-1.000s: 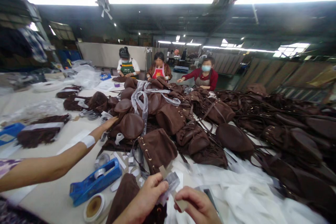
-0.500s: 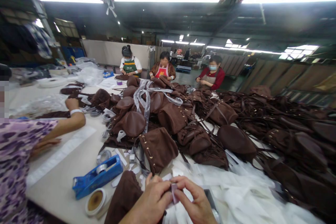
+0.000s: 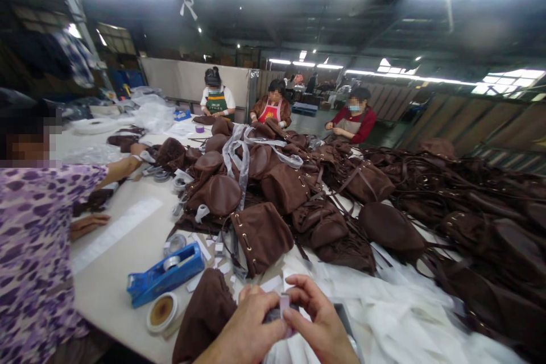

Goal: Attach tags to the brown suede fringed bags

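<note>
Evidently a fine two-handed step: my left hand [image 3: 249, 320] and right hand [image 3: 319, 324] pinch a small pale strip [image 3: 284, 303] between them; next move likely calls for even pressure.

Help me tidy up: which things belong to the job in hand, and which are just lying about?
Likely in the job:
Small pale lilac strip between left hand and right hand
Dark brown fabric piece beside the left hand

Apparently lying about:
Blue plastic tape dispenser, untouched
Round white roll with brown centre
</note>
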The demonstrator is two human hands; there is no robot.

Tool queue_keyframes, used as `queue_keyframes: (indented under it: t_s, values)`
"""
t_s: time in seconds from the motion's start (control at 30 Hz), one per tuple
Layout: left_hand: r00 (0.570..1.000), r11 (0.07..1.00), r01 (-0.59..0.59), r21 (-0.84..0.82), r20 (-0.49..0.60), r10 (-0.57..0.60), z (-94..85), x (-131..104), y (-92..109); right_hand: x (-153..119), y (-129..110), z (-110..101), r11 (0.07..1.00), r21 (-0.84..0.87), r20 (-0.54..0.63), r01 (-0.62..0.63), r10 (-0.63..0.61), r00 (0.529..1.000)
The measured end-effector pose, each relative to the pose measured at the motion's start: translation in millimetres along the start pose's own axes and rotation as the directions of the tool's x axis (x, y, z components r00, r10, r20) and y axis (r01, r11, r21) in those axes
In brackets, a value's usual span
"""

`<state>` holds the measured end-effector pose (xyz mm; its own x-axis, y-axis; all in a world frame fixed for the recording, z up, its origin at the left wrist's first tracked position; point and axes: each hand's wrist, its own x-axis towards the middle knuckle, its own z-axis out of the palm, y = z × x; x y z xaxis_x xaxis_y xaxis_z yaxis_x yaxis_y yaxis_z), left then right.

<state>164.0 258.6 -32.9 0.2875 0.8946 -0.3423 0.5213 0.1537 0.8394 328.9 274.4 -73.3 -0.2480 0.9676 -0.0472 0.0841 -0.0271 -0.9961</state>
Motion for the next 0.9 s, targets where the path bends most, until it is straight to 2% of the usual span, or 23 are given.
queue_keyframes:
  t_s: [0.07,0.13,0.23,0.3,0.4,0.47,0.57,0.63,0.67,0.77,0.83,0.9]
  values:
    - [1.000,1.000,0.005,0.016,0.001,-0.005,-0.5,-2.5,2.1,-1.3,-10.5,-3.2,0.992,-0.121,0.071,-0.046,0.055,0.996]
    - [1.000,0.999,-0.004,0.037,0.005,0.004,-0.6,-4.6,4.0,-2.8,-18.5,-6.5,0.968,-0.249,0.119,-0.023,0.054,0.991]
    - [0.999,0.997,-0.034,0.073,0.036,0.032,-1.0,-6.6,6.1,-5.2,-21.5,-8.4,0.946,-0.324,0.138,0.008,0.039,0.990]
    - [0.998,0.996,-0.023,0.086,0.056,0.018,-1.8,-7.0,6.5,-6.9,-18.5,-6.9,0.934,-0.352,0.114,0.060,-0.020,0.993]
    - [0.997,0.995,-0.014,0.100,0.074,0.007,-3.3,-6.0,4.7,-9.4,-11.3,-1.9,0.895,-0.392,0.072,0.211,-0.199,0.977]
    - [0.995,0.997,-0.012,0.079,0.095,0.004,-4.2,-4.9,2.6,-10.8,-6.8,1.5,0.848,-0.415,0.064,0.328,-0.333,0.941]
    - [0.985,0.999,0.009,-0.040,0.174,-0.002,-4.0,-4.2,0.4,-11.7,-3.2,4.2,0.708,-0.483,0.116,0.515,-0.532,0.839]
    - [0.984,0.995,0.008,-0.097,0.178,0.010,-2.7,-5.1,0.3,-10.7,-4.3,4.0,0.612,-0.528,0.159,0.589,-0.610,0.776]
    - [0.988,0.994,0.004,-0.106,0.154,0.013,-2.0,-6.0,0.6,-9.6,-5.9,3.6,0.586,-0.540,0.177,0.604,-0.622,0.762]
    - [0.996,0.992,-0.004,-0.129,0.089,0.015,-1.1,-8.6,1.6,-5.1,-13.3,2.3,0.619,-0.519,0.221,0.590,-0.569,0.792]
    - [0.995,0.984,-0.024,-0.177,0.090,0.040,-1.9,-9.2,1.6,-2.2,-17.6,2.2,0.681,-0.474,0.242,0.558,-0.509,0.826]
    - [0.991,0.972,-0.033,-0.234,0.118,0.062,-2.8,-8.5,0.0,-0.3,-20.0,2.6,0.718,-0.438,0.243,0.541,-0.485,0.840]
